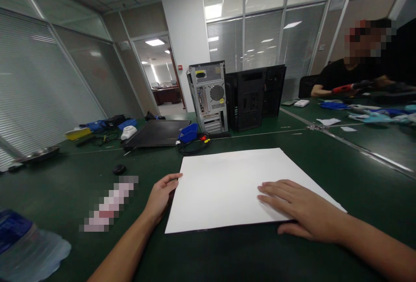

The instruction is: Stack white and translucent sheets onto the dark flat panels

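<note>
A large white sheet of paper [224, 191] lies on the dark green table in front of me. At its left edge is my left hand [160, 197], closed on the edge with its fingertips, some of them hidden by the sheet. My right hand [299, 210] rests flat on the right part of the sheet, fingers stretched out. Its thumb sticks out past the near edge. A thin dark strip shows beneath the sheet's near edge; what it belongs to is hidden.
Behind the sheet stand an open computer case [208, 95] and black case panels [248, 97]. A black flat panel [157, 133], blue connector [188, 132] and black round cap [119, 169] lie leftward. A plastic-wrapped bottle pack [30, 247] sits near left. Another person [344, 73] sits at far right.
</note>
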A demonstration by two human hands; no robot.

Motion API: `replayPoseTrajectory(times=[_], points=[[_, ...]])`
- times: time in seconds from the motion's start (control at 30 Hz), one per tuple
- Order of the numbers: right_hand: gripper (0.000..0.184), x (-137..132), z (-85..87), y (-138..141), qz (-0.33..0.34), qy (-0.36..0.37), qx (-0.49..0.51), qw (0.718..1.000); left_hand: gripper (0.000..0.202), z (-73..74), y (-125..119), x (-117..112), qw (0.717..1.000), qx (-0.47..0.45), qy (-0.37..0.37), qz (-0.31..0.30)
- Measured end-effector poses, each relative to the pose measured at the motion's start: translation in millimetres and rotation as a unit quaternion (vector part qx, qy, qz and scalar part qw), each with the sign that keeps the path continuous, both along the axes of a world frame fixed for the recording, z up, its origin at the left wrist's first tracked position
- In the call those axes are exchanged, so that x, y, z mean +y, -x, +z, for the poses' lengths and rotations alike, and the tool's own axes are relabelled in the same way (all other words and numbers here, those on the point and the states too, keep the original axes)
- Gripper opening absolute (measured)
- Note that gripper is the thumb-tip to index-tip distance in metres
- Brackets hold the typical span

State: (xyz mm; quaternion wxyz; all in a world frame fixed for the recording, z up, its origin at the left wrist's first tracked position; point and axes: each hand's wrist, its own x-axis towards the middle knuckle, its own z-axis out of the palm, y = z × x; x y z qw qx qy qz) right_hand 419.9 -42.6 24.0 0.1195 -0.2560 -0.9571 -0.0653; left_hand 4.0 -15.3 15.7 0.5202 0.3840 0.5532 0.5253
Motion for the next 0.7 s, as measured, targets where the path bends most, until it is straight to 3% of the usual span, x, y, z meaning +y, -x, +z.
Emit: replayPoseTrajectory(times=[0.3, 0.53, 0.7], points=[[0.046, -17.2, 3.6, 18.7, 0.047, -0.153, -0.02, 0.987, 0.056, 1.3, 1.9, -1.0, 0.998, -0.053, -0.012, -0.009], [0.031, -17.9, -3.5, 28.1, -0.004, -0.185, 0.018, 0.983, 0.063, 7.5, -2.8, -4.2, 0.996, -0.083, -0.015, -0.024], [0.022, -17.9, 0.1, 18.4, 0.027, -0.227, 0.089, 0.969, 0.06, 4.0, -0.7, -2.2, 0.997, -0.079, 0.012, -0.021]])
